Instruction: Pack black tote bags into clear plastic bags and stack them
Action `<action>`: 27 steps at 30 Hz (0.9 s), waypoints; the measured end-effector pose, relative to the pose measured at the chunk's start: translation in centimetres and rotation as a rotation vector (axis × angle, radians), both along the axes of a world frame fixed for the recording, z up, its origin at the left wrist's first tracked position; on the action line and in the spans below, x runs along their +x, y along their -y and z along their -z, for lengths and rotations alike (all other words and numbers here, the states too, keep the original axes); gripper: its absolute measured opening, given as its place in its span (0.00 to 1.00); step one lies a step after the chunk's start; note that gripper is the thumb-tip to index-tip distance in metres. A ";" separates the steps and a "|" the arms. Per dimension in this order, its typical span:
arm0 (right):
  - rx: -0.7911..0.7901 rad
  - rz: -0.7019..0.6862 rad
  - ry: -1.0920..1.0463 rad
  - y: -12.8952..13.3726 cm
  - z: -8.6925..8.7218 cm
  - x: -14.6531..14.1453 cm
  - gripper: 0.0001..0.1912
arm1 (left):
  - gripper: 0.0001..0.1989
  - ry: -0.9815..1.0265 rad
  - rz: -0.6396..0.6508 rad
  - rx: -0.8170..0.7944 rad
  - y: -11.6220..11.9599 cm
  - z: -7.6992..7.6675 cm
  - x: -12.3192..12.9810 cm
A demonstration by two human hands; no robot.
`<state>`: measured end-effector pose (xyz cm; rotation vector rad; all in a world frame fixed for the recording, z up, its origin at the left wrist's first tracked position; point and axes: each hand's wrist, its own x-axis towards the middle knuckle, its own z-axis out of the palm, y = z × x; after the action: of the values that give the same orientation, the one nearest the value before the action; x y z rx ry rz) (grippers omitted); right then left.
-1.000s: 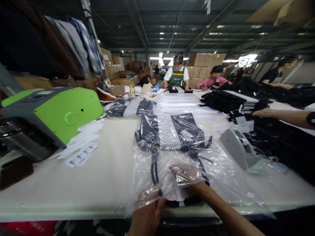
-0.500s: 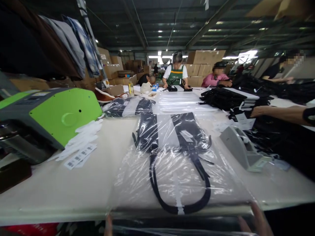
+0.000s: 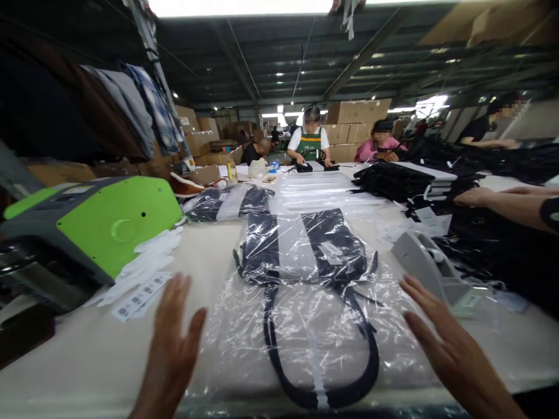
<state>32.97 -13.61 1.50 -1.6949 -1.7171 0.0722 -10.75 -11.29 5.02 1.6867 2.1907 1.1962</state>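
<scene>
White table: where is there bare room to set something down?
Bare patches on the white table: one between the white gloves and the plastic-wrapped bag; another at front left, between the barcode labels, the left hand and the near edge. Crowded: the right, with the gray dispenser and black pile.

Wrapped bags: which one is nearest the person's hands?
The front bag, its strap looping between the left hand and right hand; the other wrapped bag lies farther back, to the left.
</scene>
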 end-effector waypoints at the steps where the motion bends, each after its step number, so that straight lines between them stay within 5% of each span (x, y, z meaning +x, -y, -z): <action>1: 0.020 -0.100 0.048 -2.8 -0.4 -1.9 0.33 | 0.29 -0.118 0.098 0.068 -1.5 -0.3 1.2; 3: 0.039 -0.191 0.167 -8.2 -0.8 -5.6 0.33 | 0.29 -0.345 0.264 0.136 -5.5 0.3 3.7; 6: -0.065 -0.187 0.326 -13.8 0.2 -9.4 0.33 | 0.30 -0.459 0.284 -0.020 -11.8 3.4 5.8; 9: -0.218 -0.218 0.389 -15.9 2.7 -10.4 0.32 | 0.32 -0.413 0.233 -0.196 -15.5 7.6 5.0; 12: -0.259 -0.258 0.367 -16.0 4.4 -10.4 0.34 | 0.34 -0.348 0.216 -0.224 -16.4 10.3 3.0; 17: -0.254 -0.286 0.212 -15.7 3.5 -10.3 0.33 | 0.34 -0.342 0.201 -0.279 -15.8 10.3 1.1; 22: -0.055 -0.198 -0.382 -10.4 1.3 -6.4 0.23 | 0.34 -0.504 0.183 -0.112 -11.7 8.1 1.9; 24: -0.022 -0.111 -0.618 -5.9 0.7 -4.0 0.21 | 0.35 -0.498 0.373 0.029 -8.1 6.7 4.7; 27: -0.187 -0.116 -0.823 1.4 -0.1 -0.5 0.23 | 0.32 -0.481 0.924 0.072 -1.7 5.0 11.2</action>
<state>32.51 -15.02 1.60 -1.3895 -1.1889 0.8783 0.45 -9.55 0.02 2.7425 1.1719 0.6463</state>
